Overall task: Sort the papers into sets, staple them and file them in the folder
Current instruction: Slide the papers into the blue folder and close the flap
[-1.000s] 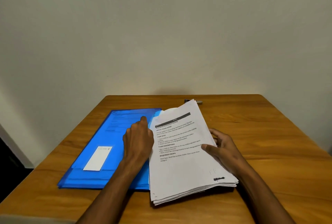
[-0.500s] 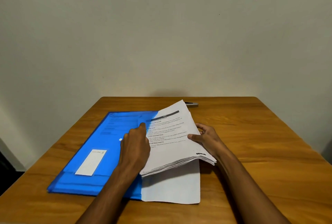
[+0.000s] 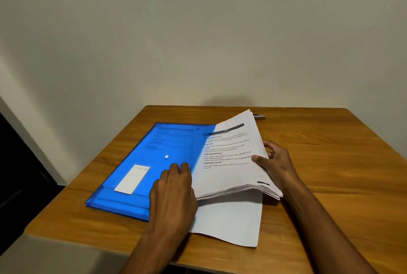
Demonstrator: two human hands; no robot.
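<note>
A blue plastic folder (image 3: 152,163) lies flat at centre-left of the frame on a wooden table (image 3: 330,163), its long side running from the lower left up toward the middle. Through the translucent cover faint printed lines show near the top, so at least one sheet appears to be inside — how many cannot be told. A white label (image 3: 131,179) sits on the folder's lower half, and a small white snap button (image 3: 166,156) marks its middle.

Overlapping the folder's right edge, a thick stack of printed papers (image 3: 229,163) is raised at its right side. The right hand (image 3: 275,161) grips that side — thumb on the top page, fingers curled beneath — at centre-right of the frame. The top page carries a dark header bar and bold headings. One single sheet (image 3: 229,221) lies flat on the table below the lifted stack, reaching toward the lower centre.

The left hand (image 3: 174,192) rests at the seam where papers meet folder, knuckles up, fingers bent down against the stack's left edge; whether it pinches any pages cannot be told.

Behind the stack's top corner, near the table's far edge, a small metallic stapler (image 3: 259,116) peeks out below a plain pale wall (image 3: 198,31).
</note>
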